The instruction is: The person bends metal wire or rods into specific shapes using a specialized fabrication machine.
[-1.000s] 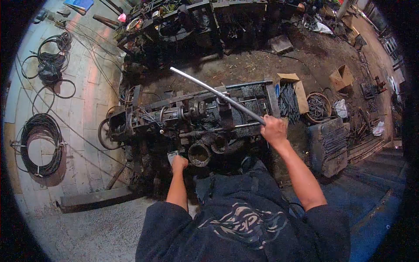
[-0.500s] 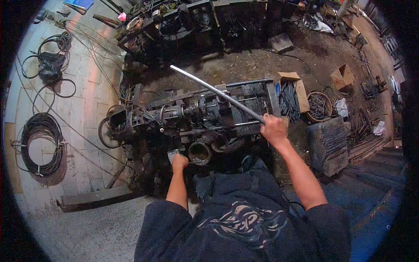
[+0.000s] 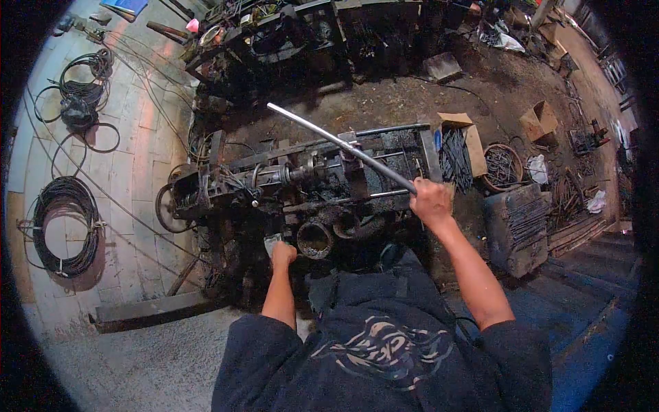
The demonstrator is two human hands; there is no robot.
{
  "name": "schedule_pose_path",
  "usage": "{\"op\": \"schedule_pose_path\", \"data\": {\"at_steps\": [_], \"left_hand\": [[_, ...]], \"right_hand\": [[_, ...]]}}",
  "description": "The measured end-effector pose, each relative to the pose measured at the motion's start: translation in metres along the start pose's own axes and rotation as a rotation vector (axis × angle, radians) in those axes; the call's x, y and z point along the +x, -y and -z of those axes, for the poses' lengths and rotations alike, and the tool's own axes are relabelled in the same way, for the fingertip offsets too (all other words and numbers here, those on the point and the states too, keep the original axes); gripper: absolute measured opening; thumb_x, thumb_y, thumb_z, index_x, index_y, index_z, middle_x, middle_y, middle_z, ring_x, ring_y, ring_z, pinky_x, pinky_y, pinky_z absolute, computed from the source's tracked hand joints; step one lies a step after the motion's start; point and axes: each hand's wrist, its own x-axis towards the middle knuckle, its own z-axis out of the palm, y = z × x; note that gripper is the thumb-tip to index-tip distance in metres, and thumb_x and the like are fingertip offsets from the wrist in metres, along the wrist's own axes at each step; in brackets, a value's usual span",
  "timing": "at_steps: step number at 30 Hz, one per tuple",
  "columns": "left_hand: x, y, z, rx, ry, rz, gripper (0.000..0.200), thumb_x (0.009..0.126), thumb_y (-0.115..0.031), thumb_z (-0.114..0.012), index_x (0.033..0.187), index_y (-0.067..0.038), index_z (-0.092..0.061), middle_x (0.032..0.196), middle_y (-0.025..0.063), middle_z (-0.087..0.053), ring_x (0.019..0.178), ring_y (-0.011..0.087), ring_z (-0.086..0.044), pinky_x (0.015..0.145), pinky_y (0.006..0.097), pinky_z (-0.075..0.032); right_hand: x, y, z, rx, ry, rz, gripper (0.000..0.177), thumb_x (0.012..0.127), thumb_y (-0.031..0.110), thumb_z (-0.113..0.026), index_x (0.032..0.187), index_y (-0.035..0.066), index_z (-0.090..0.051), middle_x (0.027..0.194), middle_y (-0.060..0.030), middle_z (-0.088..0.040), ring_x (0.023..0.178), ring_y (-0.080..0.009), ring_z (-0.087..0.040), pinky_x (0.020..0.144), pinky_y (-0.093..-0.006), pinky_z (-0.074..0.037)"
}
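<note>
Bar (image 3: 343, 145) looks stiff, heavy, maybe greasy; right hand (image 3: 431, 202) clamped on its near end, good leverage; left hand (image 3: 281, 255) fisted by the machine (image 3: 226, 189).

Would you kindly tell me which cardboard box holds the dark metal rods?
The cardboard box just beyond the right hand, beside the round basket; the farther box looks empty.

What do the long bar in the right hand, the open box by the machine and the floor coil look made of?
The long bar, gripped by the right hand: bare metal, probably steel; grey sheen with a bright highlight. The open box: cardboard; tan, matte, folded flaps. The floor coil: likely rubber- or plastic-sheathed cable; black, dull, loosely looped.
</note>
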Motion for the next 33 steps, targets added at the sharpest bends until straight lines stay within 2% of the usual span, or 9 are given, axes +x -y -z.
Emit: {"op": "schedule_pose_path", "data": {"at_steps": [5,7,9,11,13,22,25,28,33], "left_hand": [[0.012,0.005,-0.01,0.03,0.055,0.02,0.03,0.074,-0.022,-0.059,0.086,0.004,-0.067,0.093,0.0285,-0.065,0.091,0.044,-0.063,0.079,0.048,-0.052],[0.013,0.01,-0.016,-0.017,-0.032,0.011,0.03,0.074,-0.022,-0.059,0.085,0.004,-0.067,0.093,0.0279,-0.065,0.091,0.0434,-0.063,0.079,0.0486,-0.051],[0.06,0.049,-0.058,0.088,0.003,-0.079,0.029,0.074,-0.022,-0.06,0.084,0.004,-0.067,0.093,0.0277,-0.065,0.092,0.0431,-0.063,0.079,0.0484,-0.051],[0.04,0.041,-0.056,0.19,0.042,-0.17,0.028,0.074,-0.022,-0.06,0.084,0.004,-0.067,0.094,0.0275,-0.065,0.093,0.0428,-0.063,0.08,0.0482,-0.051],[-0.015,-0.017,0.02,0.128,0.149,-0.063,0.029,0.076,-0.022,-0.06,0.089,0.003,-0.067,0.098,0.0274,-0.065,0.097,0.0425,-0.062,0.083,0.0476,-0.05],[-0.021,-0.018,0.013,-0.055,-0.028,0.091,0.032,0.077,-0.022,-0.058,0.095,0.003,-0.067,0.103,0.0282,-0.064,0.1,0.0428,-0.061,0.085,0.0466,-0.05],[-0.005,-0.012,0.006,0.022,0.067,0.088,0.033,0.078,-0.022,-0.057,0.096,0.003,-0.067,0.103,0.0281,-0.064,0.099,0.043,-0.061,0.085,0.0465,-0.05],[-0.004,-0.007,0.0,0.006,-0.012,0.061,0.032,0.078,-0.022,-0.057,0.094,0.003,-0.067,0.103,0.0282,-0.064,0.098,0.0432,-0.062,0.084,0.0467,-0.05],[-0.003,-0.006,0.0,0.038,0.01,0.02,0.031,0.077,-0.021,-0.059,0.093,0.004,-0.067,0.102,0.0283,-0.064,0.098,0.0429,-0.062,0.083,0.0464,-0.05]], "right_hand": [[-0.001,0.001,0.001,-0.001,0.008,0.004,0.015,0.077,0.019,-0.066,0.083,0.007,-0.06,0.075,-0.0138,-0.065,0.065,-0.0326,-0.065,0.058,-0.0446,-0.052],[-0.001,0.0,0.001,0.018,-0.006,0.015,0.015,0.077,0.019,-0.066,0.083,0.006,-0.06,0.075,-0.0138,-0.065,0.065,-0.0327,-0.065,0.058,-0.0446,-0.052],[-0.001,-0.001,-0.003,-0.027,0.007,-0.015,0.015,0.077,0.019,-0.066,0.083,0.006,-0.06,0.075,-0.014,-0.065,0.065,-0.0331,-0.065,0.058,-0.0446,-0.052],[-0.001,-0.002,-0.004,-0.022,0.012,-0.013,0.015,0.077,0.019,-0.066,0.083,0.006,-0.06,0.075,-0.0139,-0.065,0.065,-0.0333,-0.065,0.058,-0.0449,-0.051],[-0.001,-0.002,-0.003,-0.016,0.015,-0.01,0.016,0.077,0.019,-0.066,0.083,0.006,-0.06,0.075,-0.0139,-0.065,0.065,-0.0335,-0.064,0.058,-0.0452,-0.051],[0.0,0.001,0.0,0.018,-0.003,0.006,0.016,0.079,0.021,-0.065,0.082,0.006,-0.059,0.073,-0.0143,-0.063,0.065,-0.0335,-0.064,0.057,-0.0461,-0.05],[-0.001,0.002,-0.002,-0.004,0.003,-0.004,0.015,0.082,0.021,-0.063,0.081,0.006,-0.059,0.073,-0.0148,-0.063,0.065,-0.0332,-0.064,0.057,-0.0455,-0.05],[-0.002,0.0,-0.003,0.018,-0.02,0.009,0.015,0.084,0.02,-0.061,0.08,0.006,-0.059,0.072,-0.0149,-0.063,0.064,-0.033,-0.064,0.056,-0.0448,-0.051],[0.0,0.001,-0.002,0.005,-0.032,0.002,0.015,0.084,0.021,-0.061,0.078,0.006,-0.059,0.071,-0.014,-0.063,0.063,-0.0326,-0.064,0.056,-0.0442,-0.051]]}}
